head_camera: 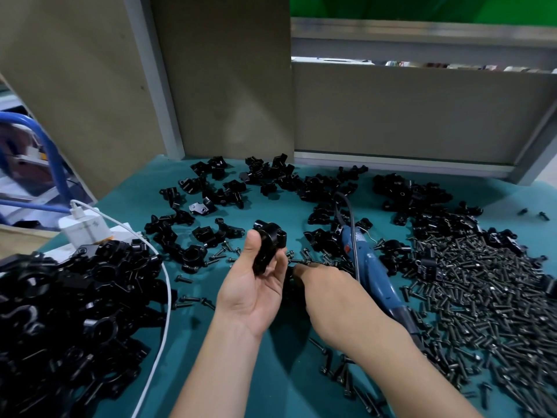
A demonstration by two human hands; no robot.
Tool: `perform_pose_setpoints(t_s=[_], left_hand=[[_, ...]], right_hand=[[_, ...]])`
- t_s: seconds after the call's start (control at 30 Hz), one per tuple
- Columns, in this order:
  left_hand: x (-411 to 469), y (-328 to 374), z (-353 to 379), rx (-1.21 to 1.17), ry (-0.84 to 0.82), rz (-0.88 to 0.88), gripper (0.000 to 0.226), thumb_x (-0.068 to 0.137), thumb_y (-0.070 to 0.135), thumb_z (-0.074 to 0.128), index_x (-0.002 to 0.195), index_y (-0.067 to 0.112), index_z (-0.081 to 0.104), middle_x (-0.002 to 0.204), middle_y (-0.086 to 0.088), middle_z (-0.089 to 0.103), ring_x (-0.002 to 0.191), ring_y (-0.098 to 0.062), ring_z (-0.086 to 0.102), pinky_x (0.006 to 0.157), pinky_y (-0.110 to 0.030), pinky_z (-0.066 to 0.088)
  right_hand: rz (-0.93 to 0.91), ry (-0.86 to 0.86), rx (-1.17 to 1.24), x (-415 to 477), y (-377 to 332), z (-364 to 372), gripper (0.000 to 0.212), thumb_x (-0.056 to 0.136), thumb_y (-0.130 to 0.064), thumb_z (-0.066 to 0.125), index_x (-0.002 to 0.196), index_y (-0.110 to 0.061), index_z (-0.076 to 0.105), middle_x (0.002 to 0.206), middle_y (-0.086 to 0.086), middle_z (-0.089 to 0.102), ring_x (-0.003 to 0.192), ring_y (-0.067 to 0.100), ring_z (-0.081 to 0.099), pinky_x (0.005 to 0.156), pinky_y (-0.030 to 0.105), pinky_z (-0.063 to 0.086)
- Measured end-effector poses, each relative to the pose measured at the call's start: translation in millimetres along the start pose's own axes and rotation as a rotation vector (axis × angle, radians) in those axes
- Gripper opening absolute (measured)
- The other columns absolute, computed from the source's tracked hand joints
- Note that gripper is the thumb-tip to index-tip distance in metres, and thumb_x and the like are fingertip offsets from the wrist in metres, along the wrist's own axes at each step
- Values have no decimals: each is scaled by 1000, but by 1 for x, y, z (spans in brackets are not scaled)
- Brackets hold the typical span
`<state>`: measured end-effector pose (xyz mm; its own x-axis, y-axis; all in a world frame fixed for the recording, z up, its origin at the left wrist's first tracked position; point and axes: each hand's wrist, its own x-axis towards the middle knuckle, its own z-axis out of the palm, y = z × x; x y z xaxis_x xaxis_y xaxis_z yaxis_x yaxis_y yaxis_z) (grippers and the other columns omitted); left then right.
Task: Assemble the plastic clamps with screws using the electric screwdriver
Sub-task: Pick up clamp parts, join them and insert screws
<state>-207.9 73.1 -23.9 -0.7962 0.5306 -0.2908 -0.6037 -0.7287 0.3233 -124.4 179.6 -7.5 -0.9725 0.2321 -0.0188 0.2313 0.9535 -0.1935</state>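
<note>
My left hand holds a black plastic clamp upright between thumb and fingers, just above the teal table. My right hand lies palm down right of it, fingertips reaching under the clamp to a dark part; what they hold is hidden. The blue electric screwdriver lies on the table to the right of my right hand, untouched, its cord running to the back. A wide heap of black screws fills the right side. Loose clamp parts are scattered at the back.
A big pile of black clamps sits at the left front. A white charger on a power strip with a white cable lies beside it. Cardboard panels and a grey partition wall the table's far edge. A few screws lie loose.
</note>
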Motion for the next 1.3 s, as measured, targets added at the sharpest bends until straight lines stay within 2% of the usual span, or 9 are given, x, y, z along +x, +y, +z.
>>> perform_pose_setpoints(t_s=[0.1,0.23,0.4,0.53,0.63,0.73,0.87,1.07,1.3], left_hand=[[0,-1,1,46,16,35,26,55,22,85,71,1,81,80,-12,76,67,-17,73,60,-24,62],[0,-1,2,84,69,85,27,65,19,81,84,0,76,81,-11,77,67,-17,73,60,-23,61],[-2,-3,4,239,81,123,12,65,21,80,67,10,82,82,-8,77,67,-16,72,52,-17,55],[-1,-3,4,260,46,118,13,67,22,80,70,9,83,84,-9,77,68,-15,73,58,-20,58],[-1,-4,4,266,13,88,15,68,23,79,68,8,82,81,-8,76,65,-14,72,58,-22,60],[-2,-5,4,308,-22,47,19,65,25,79,69,7,82,81,-9,76,64,-13,71,57,-21,59],[-4,-6,4,349,-52,23,22,65,26,79,73,6,83,83,-9,76,64,-12,70,56,-20,58],[-4,-7,1,549,-127,81,26,65,32,78,80,12,85,90,-4,79,76,-8,73,63,-19,58],[-5,-14,2,817,-259,258,39,68,40,85,100,19,84,102,-8,79,95,-15,74,75,-21,56]], right_hand=[[40,-36,8,-2,-3,-3,41,78,6,60,109,-20,52,88,0,55,90,31,68,66,34,44],[87,-81,-85,-7,-9,-15,23,85,0,59,99,-18,53,100,3,60,95,29,65,71,33,40],[40,-99,-164,-13,-8,-24,17,90,-2,57,91,-18,50,86,-1,43,77,24,44,76,34,35],[103,19,182,-4,5,-35,14,100,-17,56,94,-29,55,88,-5,69,65,13,63,60,31,52],[102,249,520,0,20,-46,18,94,-23,72,81,-32,64,69,-10,69,49,1,59,46,14,45],[65,414,798,-2,27,-54,16,80,-19,86,74,-29,75,66,-11,73,53,5,65,54,17,51],[40,361,1067,-1,31,-55,17,79,-6,86,80,-23,82,69,6,76,61,27,72,65,32,59],[30,333,1151,-1,34,-53,25,80,4,81,86,-21,81,74,11,77,64,30,74,68,35,61],[43,390,1079,1,36,-51,15,79,-6,86,77,-19,78,66,8,74,60,29,72,68,44,63]])
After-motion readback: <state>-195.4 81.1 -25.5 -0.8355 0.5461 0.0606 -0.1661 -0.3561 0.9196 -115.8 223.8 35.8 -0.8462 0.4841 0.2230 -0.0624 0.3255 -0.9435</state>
